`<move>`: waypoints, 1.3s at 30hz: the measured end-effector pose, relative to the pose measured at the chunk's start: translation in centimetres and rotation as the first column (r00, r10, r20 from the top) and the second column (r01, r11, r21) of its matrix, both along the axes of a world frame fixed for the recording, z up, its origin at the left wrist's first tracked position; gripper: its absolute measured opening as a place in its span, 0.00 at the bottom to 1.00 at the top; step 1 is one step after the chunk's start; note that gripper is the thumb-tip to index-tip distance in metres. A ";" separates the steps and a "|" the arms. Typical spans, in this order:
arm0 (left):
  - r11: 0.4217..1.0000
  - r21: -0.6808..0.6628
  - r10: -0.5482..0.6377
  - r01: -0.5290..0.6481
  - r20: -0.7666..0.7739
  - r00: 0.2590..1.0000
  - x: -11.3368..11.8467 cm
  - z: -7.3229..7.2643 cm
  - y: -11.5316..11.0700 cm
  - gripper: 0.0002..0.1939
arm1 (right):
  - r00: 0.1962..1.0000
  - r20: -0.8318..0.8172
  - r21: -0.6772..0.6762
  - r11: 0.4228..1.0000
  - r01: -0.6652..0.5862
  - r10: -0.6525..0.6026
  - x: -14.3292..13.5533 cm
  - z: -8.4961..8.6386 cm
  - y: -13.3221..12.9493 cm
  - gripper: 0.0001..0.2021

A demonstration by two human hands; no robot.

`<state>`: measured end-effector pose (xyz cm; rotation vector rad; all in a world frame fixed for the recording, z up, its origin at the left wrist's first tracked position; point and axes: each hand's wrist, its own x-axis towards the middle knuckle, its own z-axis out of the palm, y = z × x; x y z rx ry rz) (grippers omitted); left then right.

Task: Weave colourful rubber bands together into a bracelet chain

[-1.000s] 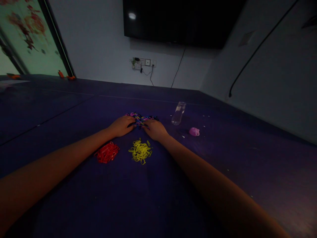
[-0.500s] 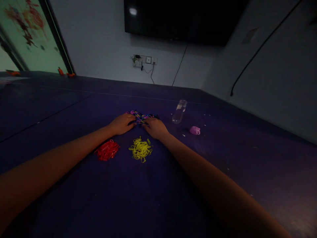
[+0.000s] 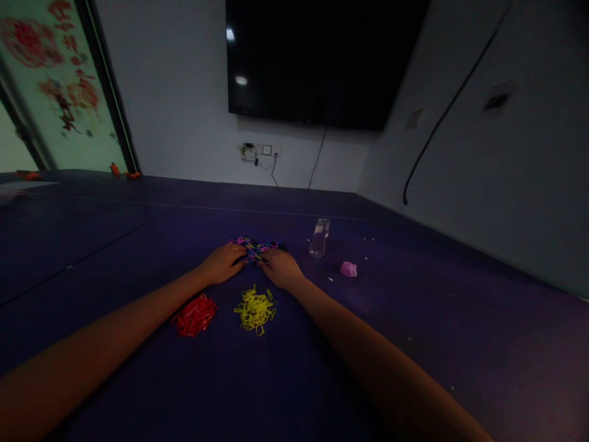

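Observation:
A mixed heap of small rubber bands [image 3: 253, 248], blue, pink, yellow and black, lies on the dark blue surface in the middle of the head view. On its left side rests my left hand [image 3: 223, 263], thumb apart from the fingers. My right hand [image 3: 281, 269] touches the heap from the right, its fingers stretched over the bands. Both hands are open, though they partly cover the heap. Closer to me are a pile of red rubber bands [image 3: 196, 315], beside my left forearm, and a pile of yellow rubber bands [image 3: 256, 310] between my arms.
To the right of the heap a clear bottle [image 3: 319, 239] lies or stands; I cannot tell which. Near it sits a small pink object [image 3: 348, 269], with white scraps around. A large black screen [image 3: 317, 61] hangs on the far wall above sockets [image 3: 258, 150] and cables.
The head view has tilted upward, so everything appears lower in the picture. Both hands stay at the mixed heap with hardly any visible shift.

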<state>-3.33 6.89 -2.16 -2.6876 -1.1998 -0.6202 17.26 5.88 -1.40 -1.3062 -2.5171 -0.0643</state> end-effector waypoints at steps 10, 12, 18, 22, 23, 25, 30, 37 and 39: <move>0.999 0.038 0.026 -0.025 -0.002 1.000 -0.1 -0.6 0.5 0.14 | 1.000 -0.012 -0.003 1.000 0.017 -0.017 -0.1 0.0 0.0 0.14; 0.999 0.033 0.027 -0.027 0.000 1.000 -0.1 -0.7 0.5 0.14 | 1.000 -0.015 0.007 1.000 0.014 -0.013 -0.1 0.0 -0.1 0.14; 0.999 0.021 0.024 -0.024 0.015 1.000 0.0 -0.5 0.2 0.12 | 1.000 -0.004 0.027 1.000 0.012 -0.011 -0.1 0.0 -0.1 0.15; 0.999 0.022 0.029 -0.029 0.024 0.999 0.0 -0.4 0.1 0.13 | 1.000 0.002 0.033 0.999 0.029 -0.029 -0.1 0.0 -0.1 0.15; 0.999 0.022 0.028 -0.029 0.028 0.999 0.0 -0.4 0.1 0.13 | 1.000 0.000 0.034 0.999 0.030 -0.030 -0.1 0.0 -0.1 0.15; 0.999 0.023 0.025 -0.026 0.035 0.999 0.0 -0.4 0.1 0.14 | 0.999 -0.006 0.038 0.999 0.033 -0.032 -0.2 0.1 -0.1 0.15; 0.998 0.059 0.033 -0.036 0.051 0.998 0.0 -0.7 0.3 0.14 | 0.999 -0.018 0.051 0.998 0.042 -0.041 -0.2 0.0 -0.1 0.16; 0.999 0.050 0.013 -0.015 0.043 0.999 0.0 -0.5 0.2 0.12 | 0.999 -0.032 0.113 0.993 0.038 -0.035 -0.3 0.2 -0.3 0.16; 0.999 0.044 0.004 -0.007 0.048 0.999 0.0 -0.4 0.1 0.12 | 1.000 -0.019 0.131 0.991 -0.017 0.019 -0.3 0.2 -0.3 0.15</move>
